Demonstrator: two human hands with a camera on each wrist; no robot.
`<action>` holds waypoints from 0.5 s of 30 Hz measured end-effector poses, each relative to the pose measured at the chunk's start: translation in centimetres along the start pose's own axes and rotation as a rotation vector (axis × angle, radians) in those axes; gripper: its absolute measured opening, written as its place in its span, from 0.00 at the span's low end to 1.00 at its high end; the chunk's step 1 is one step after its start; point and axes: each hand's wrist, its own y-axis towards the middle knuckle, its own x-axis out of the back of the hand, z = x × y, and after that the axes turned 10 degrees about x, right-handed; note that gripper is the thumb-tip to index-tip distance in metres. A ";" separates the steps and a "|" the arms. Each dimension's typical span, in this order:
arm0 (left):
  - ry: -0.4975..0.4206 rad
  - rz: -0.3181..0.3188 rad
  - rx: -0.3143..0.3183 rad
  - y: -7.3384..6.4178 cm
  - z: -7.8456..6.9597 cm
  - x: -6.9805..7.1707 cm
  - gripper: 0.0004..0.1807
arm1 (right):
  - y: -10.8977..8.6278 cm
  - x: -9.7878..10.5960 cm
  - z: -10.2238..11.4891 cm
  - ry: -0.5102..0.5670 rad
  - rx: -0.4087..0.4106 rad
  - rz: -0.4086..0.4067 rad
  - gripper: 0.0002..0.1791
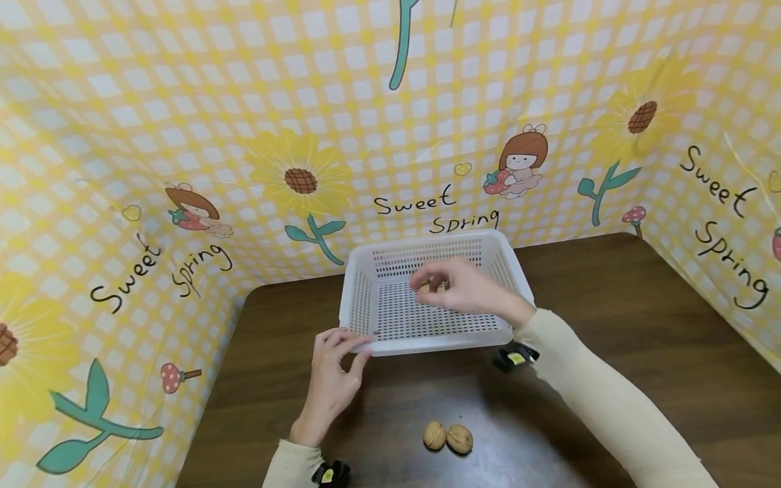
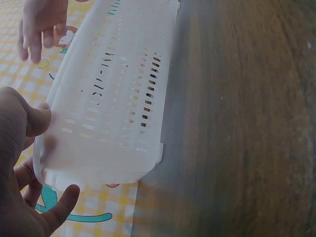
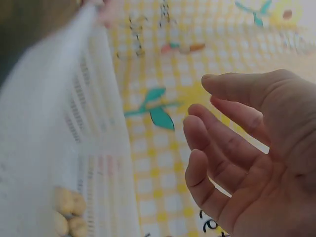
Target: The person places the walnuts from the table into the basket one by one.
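A white perforated plastic basket [image 1: 439, 343] stands on the dark wooden table. My left hand [image 1: 334, 373] grips its near left corner, thumb and fingers on either side of the rim, as the left wrist view also shows. Over the inside of the basket hovers my right hand [image 1: 460, 285], its fingers loosely curved and nothing between them. Several walnuts [image 3: 69, 207] lie in the basket in the right wrist view; in the head view the right hand mostly hides them. Two more walnuts, one on the left [image 1: 434, 436] and one on the right [image 1: 459, 439], lie side by side on the table.
Behind the basket and along both sides hangs a yellow checked cloth [image 1: 378, 149] printed with flowers and lettering. The wooden table [image 1: 610, 325] reaches out to the left and right of the basket. Each wrist carries a black strap.
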 end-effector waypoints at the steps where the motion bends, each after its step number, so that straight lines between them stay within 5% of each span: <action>1: 0.002 0.002 -0.002 0.0 0.0 0.0 0.11 | -0.6 -0.5 0.3 0.004 0.022 -0.004 0.11; 8: 0.001 0.004 -0.007 -0.1 0.0 0.0 0.11 | -4.9 -4.5 1.8 0.059 0.192 0.014 0.08; 15: 0.008 0.004 -0.006 0.0 0.2 -0.1 0.10 | -8.5 -8.7 1.2 0.091 0.242 0.088 0.10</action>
